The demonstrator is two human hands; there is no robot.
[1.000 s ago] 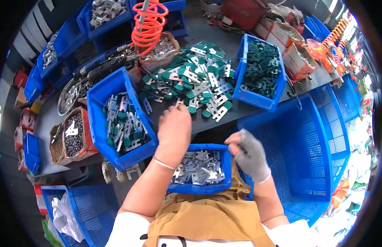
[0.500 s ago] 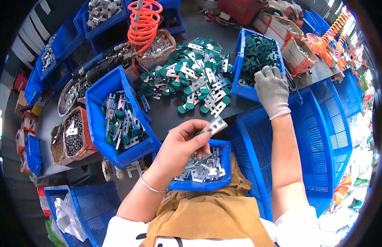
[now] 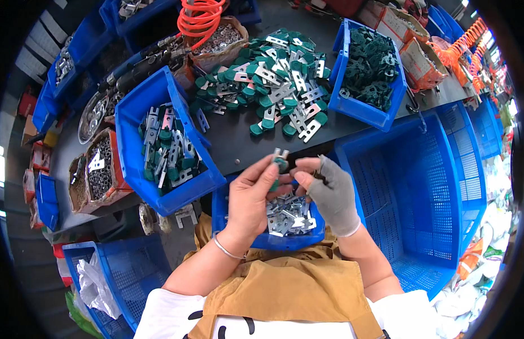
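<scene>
My bare left hand (image 3: 246, 199) pinches a small slotted metal bracket (image 3: 282, 152) with a green plastic piece on it. Close beside it, my right hand (image 3: 336, 198), in a grey glove with bare fingertips, has its fingers curled round a small dark piece (image 3: 320, 174) that is mostly hidden. Both hands are above a blue bin (image 3: 279, 243) of bare metal brackets at my waist. Ahead lies a heap of brackets with green plastic ends (image 3: 273, 82). Farther right stands a blue bin (image 3: 361, 116) full of dark green plastic pieces (image 3: 369, 68).
At left stands a blue bin (image 3: 129, 135) of brackets with green ends. Beyond it lie power tools (image 3: 140, 68) under a coiled orange hose (image 3: 199, 22). Boxes of small metal parts (image 3: 101, 172) sit farther left. Large blue baskets (image 3: 411, 192) stand at right.
My right hand has come back from the bin of dark green pieces to beside my left. The bracket in my left hand has been turned more upright, and its green piece now shows.
</scene>
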